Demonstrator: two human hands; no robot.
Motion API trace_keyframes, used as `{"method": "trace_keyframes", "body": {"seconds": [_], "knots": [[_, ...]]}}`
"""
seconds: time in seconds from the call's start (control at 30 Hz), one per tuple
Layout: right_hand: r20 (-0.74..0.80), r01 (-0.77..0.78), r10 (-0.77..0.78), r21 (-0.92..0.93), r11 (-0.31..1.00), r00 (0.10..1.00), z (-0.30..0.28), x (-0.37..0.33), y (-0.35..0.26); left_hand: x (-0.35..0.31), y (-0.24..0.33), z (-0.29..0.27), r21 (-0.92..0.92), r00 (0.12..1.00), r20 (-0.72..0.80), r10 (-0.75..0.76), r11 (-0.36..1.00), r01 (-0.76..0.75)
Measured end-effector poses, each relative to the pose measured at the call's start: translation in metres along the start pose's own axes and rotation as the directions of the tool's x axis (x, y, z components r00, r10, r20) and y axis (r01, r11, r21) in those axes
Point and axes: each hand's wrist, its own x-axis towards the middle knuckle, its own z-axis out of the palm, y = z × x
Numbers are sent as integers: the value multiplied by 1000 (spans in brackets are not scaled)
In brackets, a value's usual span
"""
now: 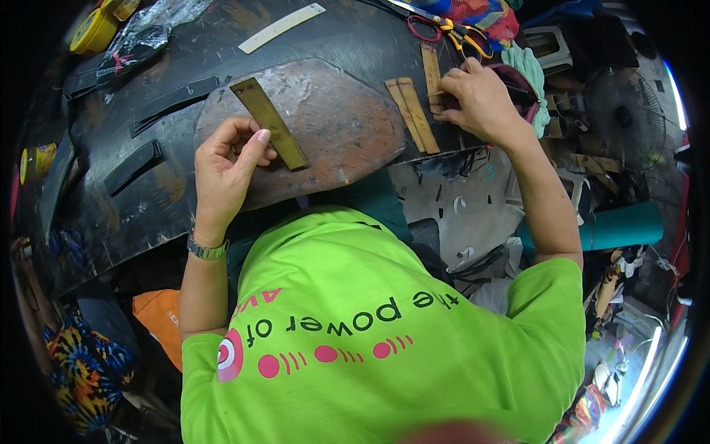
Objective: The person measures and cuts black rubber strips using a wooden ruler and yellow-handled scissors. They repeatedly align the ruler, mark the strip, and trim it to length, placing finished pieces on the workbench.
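Observation:
My left hand (233,159) pinches a flat olive-gold strip (270,122) between thumb and fingers, tilted over a worn reddish-brown slab (336,92). To the right, my right hand (481,100) has its fingers bent and closed on the edge of a tan strip (430,70) lying on the dark table. Its fingertips partly cover that strip. Between the slab and the right hand lie more tan strips (411,115), side by side. Beyond the slab rests a pale straight strip (281,28).
Black strips (174,103) lie in stacks on the dark table (148,214) at the left. Yellow-handled scissors (470,37) are beyond my right hand, beside pale green cloth (529,81). A fan (629,111) stands at the right. Another person's patterned clothing (89,366) shows at lower left.

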Motion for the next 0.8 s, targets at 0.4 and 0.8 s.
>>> {"method": "trace_keyframes", "body": {"seconds": [0.4, 0.8], "knots": [[-276, -105, 179, 261, 960, 944, 20, -32, -34, -3, 3, 7, 122, 1000, -26, 0, 992, 3], [21, -307, 395, 667, 679, 918, 34, -42, -50, -4, 3, 8, 142, 1000, -28, 11, 990, -7]]}}
